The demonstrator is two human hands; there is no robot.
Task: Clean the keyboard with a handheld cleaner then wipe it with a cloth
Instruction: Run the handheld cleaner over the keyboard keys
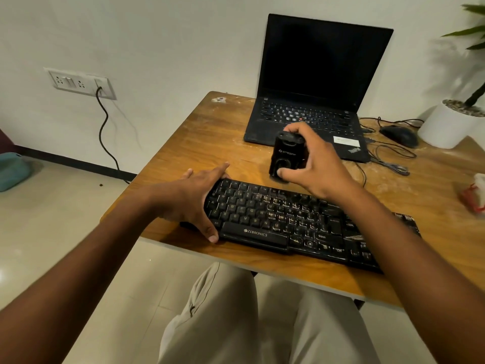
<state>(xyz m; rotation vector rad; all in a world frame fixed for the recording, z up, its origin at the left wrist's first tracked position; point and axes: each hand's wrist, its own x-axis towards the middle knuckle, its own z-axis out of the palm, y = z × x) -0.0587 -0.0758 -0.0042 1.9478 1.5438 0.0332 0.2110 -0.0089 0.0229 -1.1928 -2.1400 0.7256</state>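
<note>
Black keyboard (301, 222) lying along near edge of wooden table (199, 143), spacebar marked "ZEBRONICS"; pale dust visible across keys. Left hand (194, 198) spread over keyboard's left end, fingers straight, thumb pressed at front edge, fingertips reaching past the rear edge. Right hand (312, 164) curled around black handheld cleaner (284, 158), thumb low on its front face, fingers over the top; cleaner upright just behind keyboard's rear edge, contact with table not determinable. Pale logo on cleaner front, not legible.

Containers: white pot (446, 124) at far right of table, holding pebbles and a green plant (472, 48).

Open laptop (315, 88) behind cleaner, screen dark, "ThinkPad" on palm rest, white sticker beside it, unreadable. Black mouse (400, 135) with looped cable between laptop and pot. Red and white item (475, 195) at right edge of table, nature unclear. Wall socket panel (81, 84) at left, braided cable plugged in.
</note>
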